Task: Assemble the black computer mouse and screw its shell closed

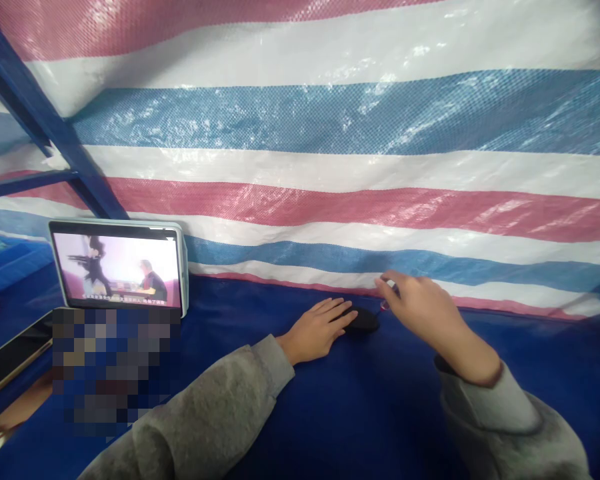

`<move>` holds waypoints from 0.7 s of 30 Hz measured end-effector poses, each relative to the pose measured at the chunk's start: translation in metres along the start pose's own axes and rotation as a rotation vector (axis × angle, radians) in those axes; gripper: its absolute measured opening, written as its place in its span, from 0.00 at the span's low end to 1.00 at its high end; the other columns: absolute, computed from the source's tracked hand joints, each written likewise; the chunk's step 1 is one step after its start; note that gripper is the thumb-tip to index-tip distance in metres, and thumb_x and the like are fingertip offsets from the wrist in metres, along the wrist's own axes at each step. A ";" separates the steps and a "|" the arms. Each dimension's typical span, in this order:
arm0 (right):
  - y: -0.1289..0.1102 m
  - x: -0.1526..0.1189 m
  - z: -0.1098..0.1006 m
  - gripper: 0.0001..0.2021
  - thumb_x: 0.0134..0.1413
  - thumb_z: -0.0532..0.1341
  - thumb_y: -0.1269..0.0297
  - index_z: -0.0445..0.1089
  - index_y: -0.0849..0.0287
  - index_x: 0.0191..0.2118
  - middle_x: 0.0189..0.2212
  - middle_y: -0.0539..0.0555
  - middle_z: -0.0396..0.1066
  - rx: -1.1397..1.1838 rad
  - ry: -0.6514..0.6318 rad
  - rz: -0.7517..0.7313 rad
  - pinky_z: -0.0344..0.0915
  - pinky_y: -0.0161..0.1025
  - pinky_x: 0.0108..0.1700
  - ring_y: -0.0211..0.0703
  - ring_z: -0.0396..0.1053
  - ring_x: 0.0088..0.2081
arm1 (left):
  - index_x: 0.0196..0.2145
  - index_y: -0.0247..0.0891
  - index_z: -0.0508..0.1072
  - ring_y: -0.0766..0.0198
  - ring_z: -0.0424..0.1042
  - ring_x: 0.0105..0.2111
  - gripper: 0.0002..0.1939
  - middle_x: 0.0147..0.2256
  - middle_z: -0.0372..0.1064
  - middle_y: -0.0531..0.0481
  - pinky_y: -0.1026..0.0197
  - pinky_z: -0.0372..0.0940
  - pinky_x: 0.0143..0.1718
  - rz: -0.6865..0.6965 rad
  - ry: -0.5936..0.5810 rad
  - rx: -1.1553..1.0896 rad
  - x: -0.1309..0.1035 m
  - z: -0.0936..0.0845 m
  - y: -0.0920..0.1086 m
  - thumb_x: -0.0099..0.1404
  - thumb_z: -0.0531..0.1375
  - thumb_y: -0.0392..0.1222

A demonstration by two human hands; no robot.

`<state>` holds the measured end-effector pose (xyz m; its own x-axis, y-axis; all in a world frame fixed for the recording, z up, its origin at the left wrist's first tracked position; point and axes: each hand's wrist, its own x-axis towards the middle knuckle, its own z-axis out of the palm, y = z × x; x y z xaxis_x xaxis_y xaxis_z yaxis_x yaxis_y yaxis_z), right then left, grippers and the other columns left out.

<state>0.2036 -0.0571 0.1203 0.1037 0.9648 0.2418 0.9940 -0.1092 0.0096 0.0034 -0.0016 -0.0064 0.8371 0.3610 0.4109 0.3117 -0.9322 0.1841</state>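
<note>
On the blue table surface [380, 407] lies a dark rounded object, like a computer mouse [364, 320], close to the striped sheet. My left hand [320, 328] rests flat with its fingers stretched out, their tips touching the left side of the mouse. Just right of the mouse, my right hand [420, 307] is raised, thumb and index finger pinched together. A small thin item [384, 305] with a reddish part shows below these fingers, pointing down toward the mouse. Its kind is too small and too covered to make out.
A tablet [117, 270] playing a video stands at the left. Nearby lie a phone [15, 357] and blue trays [15, 267], with another person's arm [27, 403] at the left edge. Behind hang a red, white and blue sheet [330, 120] and a blue frame [45, 113].
</note>
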 end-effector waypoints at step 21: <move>-0.003 0.000 -0.004 0.14 0.58 0.52 0.61 0.70 0.53 0.46 0.26 0.53 0.75 0.018 -0.050 0.029 0.51 0.38 0.28 0.49 0.71 0.29 | 0.65 0.40 0.54 0.58 0.50 0.66 0.25 0.65 0.54 0.45 0.50 0.50 0.67 -0.006 0.011 -0.011 0.000 0.000 0.000 0.73 0.51 0.39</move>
<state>0.2003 -0.0577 0.1246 0.1336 0.9721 0.1928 0.9910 -0.1333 -0.0143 0.0029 -0.0017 -0.0062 0.8300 0.3674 0.4196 0.3121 -0.9295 0.1966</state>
